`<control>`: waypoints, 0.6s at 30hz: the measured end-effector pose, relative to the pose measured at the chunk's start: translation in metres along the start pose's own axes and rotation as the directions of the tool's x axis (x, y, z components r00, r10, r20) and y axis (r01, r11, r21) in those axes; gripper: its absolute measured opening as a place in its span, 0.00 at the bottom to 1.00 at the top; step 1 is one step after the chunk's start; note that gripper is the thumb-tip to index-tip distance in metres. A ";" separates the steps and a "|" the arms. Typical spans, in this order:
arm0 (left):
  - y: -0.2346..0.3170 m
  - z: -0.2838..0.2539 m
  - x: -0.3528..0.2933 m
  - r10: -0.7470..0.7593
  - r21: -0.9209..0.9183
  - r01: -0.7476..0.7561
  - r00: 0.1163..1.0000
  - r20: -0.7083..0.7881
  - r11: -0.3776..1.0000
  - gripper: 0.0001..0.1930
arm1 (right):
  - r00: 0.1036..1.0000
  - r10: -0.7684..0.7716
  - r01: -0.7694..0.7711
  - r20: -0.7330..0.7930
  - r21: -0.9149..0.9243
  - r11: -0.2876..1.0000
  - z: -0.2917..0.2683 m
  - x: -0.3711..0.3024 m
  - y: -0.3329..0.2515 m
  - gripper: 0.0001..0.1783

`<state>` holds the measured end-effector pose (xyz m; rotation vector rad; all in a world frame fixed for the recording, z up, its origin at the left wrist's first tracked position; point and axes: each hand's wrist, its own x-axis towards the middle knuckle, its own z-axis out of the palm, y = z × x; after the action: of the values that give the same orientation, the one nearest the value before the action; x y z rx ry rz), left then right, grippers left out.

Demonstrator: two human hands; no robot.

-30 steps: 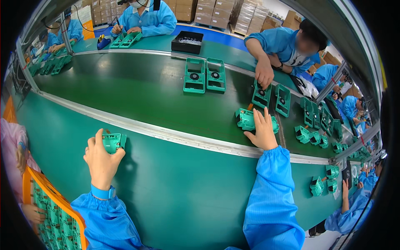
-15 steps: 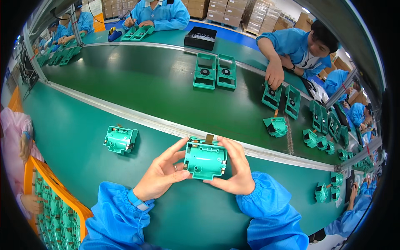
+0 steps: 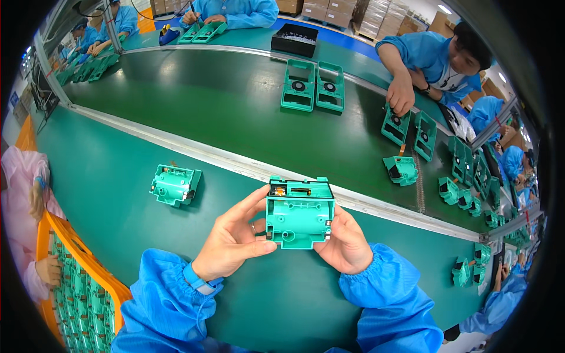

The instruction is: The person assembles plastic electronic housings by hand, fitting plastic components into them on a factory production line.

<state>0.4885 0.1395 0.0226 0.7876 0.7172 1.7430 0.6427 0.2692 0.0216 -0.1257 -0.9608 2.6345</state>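
A green plastic housing point(image 3: 299, 217) with a rounded front and a slotted top is held up between my two hands, over the near worktop. My left hand point(image 3: 235, 235) grips its left side, thumb near the lower corner. On the other side my right hand point(image 3: 348, 242) holds the right edge, its fingers partly hidden behind the part. Small dark and metal pieces show at the housing's sides and inside its top opening. To the left, a similar green housing point(image 3: 175, 185) lies on the green worktop point(image 3: 112, 170), apart from my hands.
A metal rail point(image 3: 218, 167) divides the worktop from the conveyor belt point(image 3: 194, 100). Two green frames point(image 3: 298, 86) with round black parts lie on the belt. Across it, a co-worker's hand point(image 3: 401, 94) touches another frame. An orange crate point(image 3: 88, 265) of green housings stands at lower left.
The housing has tilted so its top opening now shows, and the brown strip that stood above it is out of sight. My right hand has shifted lower along its side.
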 end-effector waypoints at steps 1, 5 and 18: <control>0.000 0.000 0.000 -0.002 0.000 0.002 1.000 -0.004 1.000 0.39 | 1.000 0.003 -0.003 -0.001 0.004 1.000 0.000 0.000 0.000 0.29; -0.003 0.000 -0.001 0.024 -0.002 -0.024 0.999 0.036 1.000 0.39 | 1.000 0.014 -0.015 0.014 0.061 0.998 0.000 -0.002 0.002 0.29; -0.009 0.004 -0.001 0.041 0.013 -0.043 0.993 0.112 0.999 0.37 | 0.994 0.034 -0.030 -0.104 0.032 0.999 0.002 -0.010 -0.004 0.27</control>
<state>0.4975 0.1419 0.0178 0.9085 0.6432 1.7183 0.6528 0.2674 0.0259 -0.2716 -0.8911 2.6409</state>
